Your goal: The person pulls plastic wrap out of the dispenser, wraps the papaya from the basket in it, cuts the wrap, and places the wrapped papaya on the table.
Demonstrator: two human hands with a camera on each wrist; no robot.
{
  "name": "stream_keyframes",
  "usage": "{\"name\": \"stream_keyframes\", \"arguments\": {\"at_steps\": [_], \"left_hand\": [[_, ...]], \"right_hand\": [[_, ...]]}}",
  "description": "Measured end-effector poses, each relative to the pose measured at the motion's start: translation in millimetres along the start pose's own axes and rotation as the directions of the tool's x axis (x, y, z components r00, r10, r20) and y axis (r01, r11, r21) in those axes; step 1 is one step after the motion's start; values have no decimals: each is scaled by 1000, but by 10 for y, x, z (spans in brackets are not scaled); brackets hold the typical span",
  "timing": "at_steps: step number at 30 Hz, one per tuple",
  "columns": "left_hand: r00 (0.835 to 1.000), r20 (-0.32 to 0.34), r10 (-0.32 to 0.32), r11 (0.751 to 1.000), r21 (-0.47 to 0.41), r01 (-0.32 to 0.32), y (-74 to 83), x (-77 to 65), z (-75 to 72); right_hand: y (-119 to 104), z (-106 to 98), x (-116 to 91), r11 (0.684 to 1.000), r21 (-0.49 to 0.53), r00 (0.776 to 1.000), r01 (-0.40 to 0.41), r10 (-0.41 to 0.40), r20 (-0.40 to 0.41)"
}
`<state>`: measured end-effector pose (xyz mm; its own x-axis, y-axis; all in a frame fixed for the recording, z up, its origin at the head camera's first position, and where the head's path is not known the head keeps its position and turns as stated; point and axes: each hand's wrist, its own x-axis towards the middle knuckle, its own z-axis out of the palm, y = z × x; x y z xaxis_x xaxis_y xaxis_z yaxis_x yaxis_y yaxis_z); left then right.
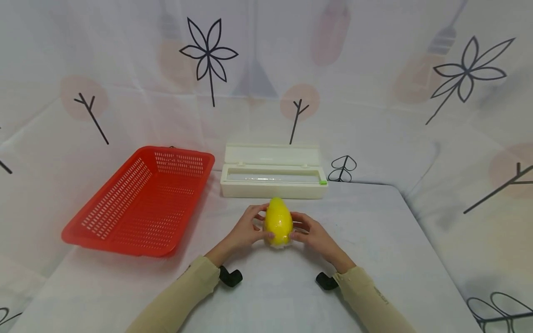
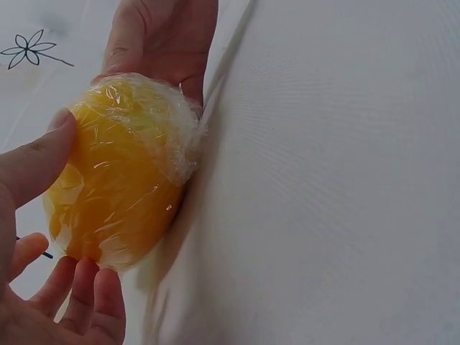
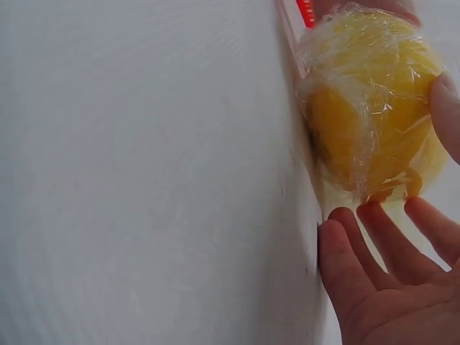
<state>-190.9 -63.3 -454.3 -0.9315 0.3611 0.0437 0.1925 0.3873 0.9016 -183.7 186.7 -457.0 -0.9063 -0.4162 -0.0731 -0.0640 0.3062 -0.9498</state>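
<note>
A yellow pear-shaped fruit (image 1: 279, 221) wrapped in clear plastic film stands on the table between both hands, narrower end away from me. My left hand (image 1: 245, 230) holds its left side, thumb near the front and fingers farther back. On the opposite side my right hand (image 1: 315, 236) grips it in the same way. Close up in the left wrist view, the film on the fruit (image 2: 118, 172) is creased and bunched near the table side. The right wrist view shows wrinkled film across the fruit (image 3: 377, 108), with the right thumb (image 3: 447, 118) against it.
Behind the fruit stands a cream cling film dispenser (image 1: 272, 190), lid raised, with a green slider at its right end. To the left is a red perforated plastic basket (image 1: 183, 236). A patterned cloth (image 1: 366, 129) hangs behind the white-covered table (image 1: 374, 222).
</note>
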Motion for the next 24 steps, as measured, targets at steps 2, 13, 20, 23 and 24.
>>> {"name": "stream_keyframes", "arguments": {"at_steps": [2, 13, 20, 23, 24], "left_hand": [[1000, 8, -6, 1000, -4, 6, -4, -3, -1], [999, 40, -5, 1000, -5, 5, -66, -2, -35], [999, 43, 19, 1000, 14, -19, -95, -1, -69], [999, 41, 21, 1000, 10, -22, -112, -7, -74], [999, 38, 21, 1000, 8, -21, -118, -9, -75]], "right_hand": [[2, 1, 0, 1000, 5, 1000, 3, -3, 1], [-372, 36, -136, 999, -42, 1000, -19, 20, 9], [-441, 46, -146, 996, -87, 1000, -26, 25, -16], [-463, 51, -155, 996, -79, 999, -37, 36, -19], [-466, 52, -158, 996, -76, 999, -39, 37, -19]]}}
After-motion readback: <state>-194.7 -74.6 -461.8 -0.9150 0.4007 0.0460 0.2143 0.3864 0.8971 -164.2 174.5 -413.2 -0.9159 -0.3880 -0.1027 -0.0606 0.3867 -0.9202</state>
